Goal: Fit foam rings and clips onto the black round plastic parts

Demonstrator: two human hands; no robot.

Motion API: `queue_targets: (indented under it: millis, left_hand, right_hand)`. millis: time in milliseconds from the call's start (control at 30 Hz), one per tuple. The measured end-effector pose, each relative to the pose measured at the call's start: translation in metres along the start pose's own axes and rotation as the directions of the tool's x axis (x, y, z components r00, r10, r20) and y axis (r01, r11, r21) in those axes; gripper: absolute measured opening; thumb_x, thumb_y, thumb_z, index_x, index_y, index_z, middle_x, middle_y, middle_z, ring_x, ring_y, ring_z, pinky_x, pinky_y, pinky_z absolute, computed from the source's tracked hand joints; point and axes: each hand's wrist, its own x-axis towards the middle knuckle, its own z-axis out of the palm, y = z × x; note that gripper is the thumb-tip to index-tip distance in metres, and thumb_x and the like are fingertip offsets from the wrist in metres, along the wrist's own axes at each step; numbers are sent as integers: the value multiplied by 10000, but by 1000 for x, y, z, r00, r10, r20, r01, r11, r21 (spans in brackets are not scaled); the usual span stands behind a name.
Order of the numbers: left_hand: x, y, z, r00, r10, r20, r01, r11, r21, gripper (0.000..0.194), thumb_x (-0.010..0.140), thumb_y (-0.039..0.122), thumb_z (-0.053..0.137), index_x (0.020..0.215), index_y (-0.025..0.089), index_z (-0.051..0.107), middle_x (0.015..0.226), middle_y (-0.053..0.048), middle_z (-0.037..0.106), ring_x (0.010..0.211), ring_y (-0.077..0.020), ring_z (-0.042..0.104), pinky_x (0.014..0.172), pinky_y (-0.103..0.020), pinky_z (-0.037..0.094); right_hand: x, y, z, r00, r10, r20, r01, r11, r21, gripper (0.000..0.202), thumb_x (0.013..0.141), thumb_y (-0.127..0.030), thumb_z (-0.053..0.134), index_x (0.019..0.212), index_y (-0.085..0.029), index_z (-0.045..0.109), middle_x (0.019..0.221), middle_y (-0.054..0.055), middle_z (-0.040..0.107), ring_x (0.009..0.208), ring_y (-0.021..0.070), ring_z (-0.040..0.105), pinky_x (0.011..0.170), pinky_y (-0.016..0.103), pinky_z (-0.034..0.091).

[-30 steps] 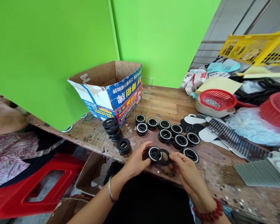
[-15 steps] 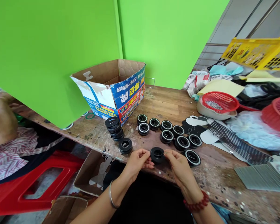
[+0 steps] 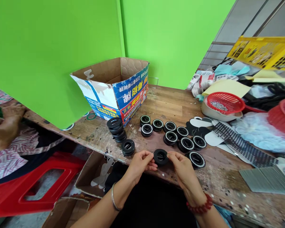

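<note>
A round black disc piece (image 3: 161,157) is held near the table's front edge, between my two hands. My left hand (image 3: 142,163) pinches its left rim with thumb and fingers. On the opposite rim, my right hand (image 3: 180,163) has its thumb and index finger closed. Just left of them lies another black round piece (image 3: 128,147), and behind it stands a stack of black round pieces (image 3: 115,128). Several black round pieces with white rings (image 3: 170,138) sit behind and to the right of the held disc.
A cardboard box (image 3: 133,91) stands at the back against green panels (image 3: 166,38). To the right are a red basket (image 3: 224,103), flat cut pieces (image 3: 213,137) and a grey strip stack (image 3: 266,180). A person's arm (image 3: 4,129) and a red stool (image 3: 45,186) are at the left.
The other person's arm at the left has come into view where a blurred head or limb was. My hands and the disc have barely moved.
</note>
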Motion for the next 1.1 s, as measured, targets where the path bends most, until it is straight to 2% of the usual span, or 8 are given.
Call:
queue_targets:
  millis: [467,667,733,800,867,900,1000,1100]
  left_hand:
    - [-2,1,2,1000,7,-5,-7,1000,24,578,483,541,899,745,126,593,579,11,642,508,-106,644,508,-202,565]
    - [-2,3,5,1000,21,-20,-20,998,58,499,578,466,864,811,151,554,583,34,621,512,-128,654,494,-227,574]
    - [-2,5,7,999,36,-29,-32,994,104,443,645,412,818,894,155,557,589,50,603,512,-127,647,493,-240,582]
    - [-1,7,9,999,41,-34,-35,987,154,377,704,357,761,954,149,570,585,62,574,509,-121,637,491,-246,587]
    - [-1,9,11,999,37,-34,-30,982,188,315,733,315,720,958,140,587,583,63,555,505,-113,626,484,-241,586]
    - [0,10,11,999,33,-34,-26,980,197,290,736,299,710,946,136,592,586,60,554,499,-109,619,479,-238,585]
    - [2,12,10,1000,18,-24,-12,973,229,239,737,272,695,908,132,604,597,48,567,475,-100,601,452,-235,578]
    - [9,14,12,1000,0,1,0,963,271,216,745,290,688,881,140,613,599,44,576,423,-98,582,387,-223,543]
  right_hand:
    - [-1,2,0,998,-65,10,65,996,-68,286,533,-425,741,625,-163,675,672,34,657,681,180,557,665,299,434]
    - [-3,2,-1,986,-154,64,165,960,-225,320,626,-496,645,635,-178,615,676,46,616,662,189,538,646,316,425]
    - [-5,0,-1,941,-320,109,336,852,-401,293,699,-484,567,607,-207,544,649,36,571,657,191,519,646,321,405]
    - [-6,-3,-3,855,-478,198,495,642,-585,262,761,-437,501,608,-227,474,640,24,531,658,189,496,641,317,368]
    - [-5,-7,-7,819,-501,280,534,487,-691,246,804,-414,469,639,-233,439,622,7,505,615,174,467,603,302,326]
    - [-3,-8,-9,831,-467,303,524,474,-708,248,816,-422,467,656,-236,433,601,-3,495,580,163,454,578,292,309]
    - [6,-10,-14,891,-273,363,451,627,-635,280,816,-500,481,711,-243,444,508,-47,448,452,130,412,484,257,282]
    - [19,-10,-10,900,-63,430,300,807,-509,344,791,-588,483,748,-250,442,423,-89,400,330,106,343,370,227,225]
